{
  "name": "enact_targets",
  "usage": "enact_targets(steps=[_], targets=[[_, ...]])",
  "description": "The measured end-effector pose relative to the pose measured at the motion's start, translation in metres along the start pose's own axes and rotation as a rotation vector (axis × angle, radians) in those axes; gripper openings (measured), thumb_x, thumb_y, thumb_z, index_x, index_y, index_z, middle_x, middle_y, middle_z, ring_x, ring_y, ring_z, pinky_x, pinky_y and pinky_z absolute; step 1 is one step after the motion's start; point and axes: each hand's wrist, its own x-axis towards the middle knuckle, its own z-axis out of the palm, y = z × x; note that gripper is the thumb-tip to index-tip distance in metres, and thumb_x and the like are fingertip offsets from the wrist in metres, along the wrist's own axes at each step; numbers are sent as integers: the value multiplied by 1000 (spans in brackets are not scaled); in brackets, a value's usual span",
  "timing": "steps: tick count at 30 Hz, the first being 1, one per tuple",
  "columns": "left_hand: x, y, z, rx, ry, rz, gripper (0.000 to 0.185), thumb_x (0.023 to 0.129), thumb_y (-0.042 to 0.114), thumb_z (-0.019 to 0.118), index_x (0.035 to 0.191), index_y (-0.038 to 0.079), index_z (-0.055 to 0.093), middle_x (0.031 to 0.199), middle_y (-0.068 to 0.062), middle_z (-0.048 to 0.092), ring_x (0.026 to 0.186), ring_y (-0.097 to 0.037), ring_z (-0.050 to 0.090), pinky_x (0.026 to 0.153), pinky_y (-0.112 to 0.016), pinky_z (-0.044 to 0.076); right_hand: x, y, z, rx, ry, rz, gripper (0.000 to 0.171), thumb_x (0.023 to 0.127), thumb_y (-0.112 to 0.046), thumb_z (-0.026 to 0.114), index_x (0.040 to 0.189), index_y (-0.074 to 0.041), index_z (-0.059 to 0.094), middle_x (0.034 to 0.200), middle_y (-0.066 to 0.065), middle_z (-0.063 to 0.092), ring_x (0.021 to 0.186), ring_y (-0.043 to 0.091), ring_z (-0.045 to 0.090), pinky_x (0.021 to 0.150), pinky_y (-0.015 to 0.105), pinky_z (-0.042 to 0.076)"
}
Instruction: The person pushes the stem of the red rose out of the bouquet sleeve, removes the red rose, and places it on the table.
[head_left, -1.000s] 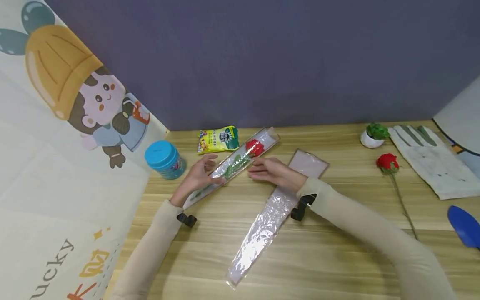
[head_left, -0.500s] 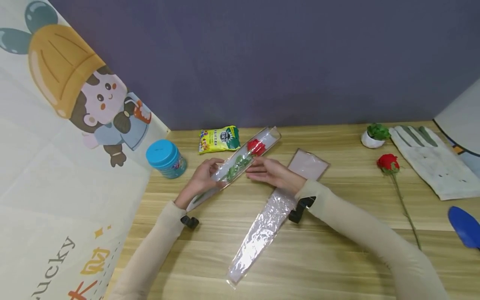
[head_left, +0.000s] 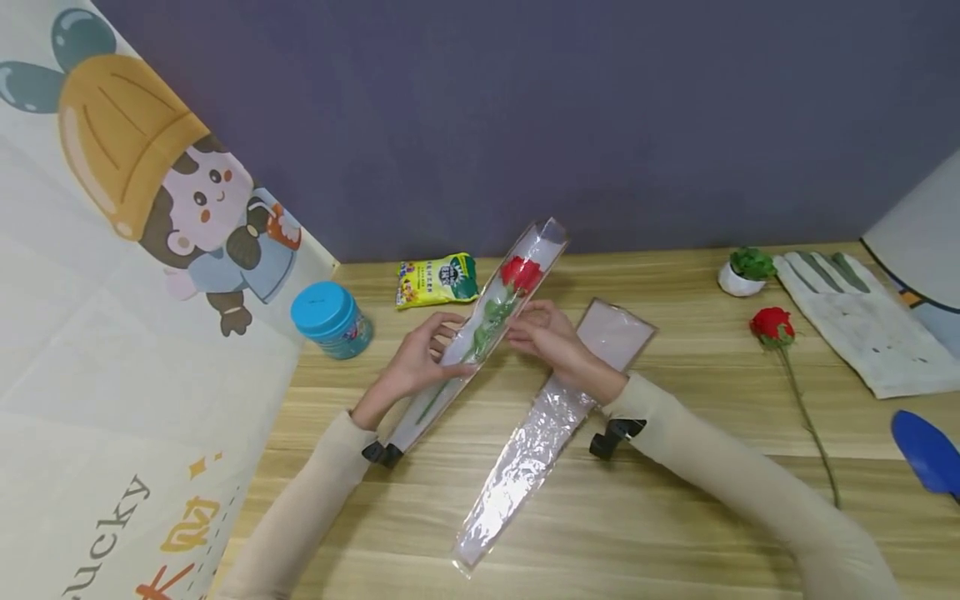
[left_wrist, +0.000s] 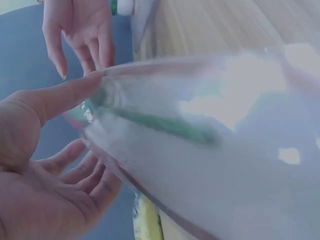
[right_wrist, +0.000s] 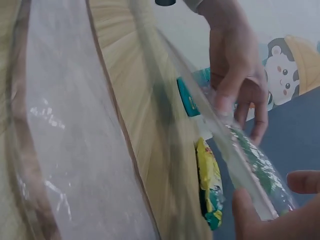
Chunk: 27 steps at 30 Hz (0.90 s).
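In the head view we hold a clear sleeve (head_left: 480,333) with a red rose (head_left: 520,273) inside it, lifted and tilted so its open top points toward one o'clock and its narrow tail toward seven o'clock, down near the table (head_left: 675,517). Our left hand (head_left: 420,360) takes the sleeve from the nine o'clock side, thumb and fingers lightly curled around its edge. Our right hand (head_left: 550,337) meets it from the three o'clock side, fingertips pinching the wrap just below the bloom. A second, empty sleeve (head_left: 540,433) lies flat on the wood at five o'clock from the hands. A blue jar (head_left: 330,319) stands at nine o'clock, a yellow-green packet (head_left: 437,280) at eleven o'clock. Well off at three o'clock lie a loose rose (head_left: 775,327), a small potted plant (head_left: 744,270) and a white glove (head_left: 862,321).

In the left wrist view our left hand (left_wrist: 40,165) shows its thumb laid on the sleeve (left_wrist: 210,165), fingers curved beneath it; the green stem (left_wrist: 165,125) shows through the film.

In the right wrist view our right hand (right_wrist: 270,215) appears only as fingertips at five o'clock touching the sleeve (right_wrist: 250,165); the left hand (right_wrist: 237,75) grips from above.
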Motion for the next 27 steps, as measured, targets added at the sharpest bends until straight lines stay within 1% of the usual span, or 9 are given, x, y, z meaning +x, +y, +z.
enact_targets(steps=[2,5,7,9,13,17,22,27], targets=[[1,7,4,-26,12,26,77,77,15,93,143,13,53,121,-16,70,93,-27,72,81,-35,65,-3,0,-1,-17,28,-64,63,99,-7,67,150,-3,30,145,24,54,111,22,69,111,40,56],[2,17,11,-69,33,71,78,77,14,93,144,11,53,119,-16,70,90,-25,72,76,-30,64,-8,-1,-3,-57,62,-161,69,98,-8,70,152,-7,27,149,23,50,107,18,68,109,42,57],[3,24,16,-95,45,95,78,77,13,93,144,9,53,120,-15,70,88,-24,72,73,-29,64,-11,-1,-4,-90,88,-222,72,98,-10,71,154,-9,25,149,21,48,106,17,66,105,40,60],[4,30,21,-122,53,115,79,77,13,93,145,8,52,123,-15,69,88,-24,71,71,-29,64,-14,-2,-5,-108,118,-269,72,98,-12,71,154,-11,25,148,20,50,103,15,67,99,35,63],[5,40,32,-174,71,131,78,77,11,93,144,9,52,121,-16,69,85,-23,70,67,-28,63,-17,-4,-8,-81,171,-335,65,102,-15,67,154,-14,28,141,20,58,99,10,69,89,27,64],[7,46,41,-232,84,149,78,76,8,92,143,8,52,118,-17,69,83,-25,69,66,-27,62,-18,-7,-14,-24,204,-351,61,103,-19,66,151,-13,28,139,24,62,101,9,71,91,28,64],[9,52,52,-273,71,162,77,76,6,92,142,12,53,119,-18,68,84,-26,68,67,-28,62,-20,-11,-22,-4,248,-295,70,100,-24,71,154,-12,27,149,19,57,106,8,67,95,22,61],[9,56,60,-291,65,150,81,74,6,93,143,16,52,118,-18,68,86,-28,70,70,-31,64,-22,-13,-28,55,243,-262,69,99,-18,72,156,-11,34,146,15,57,104,8,66,95,23,61]])
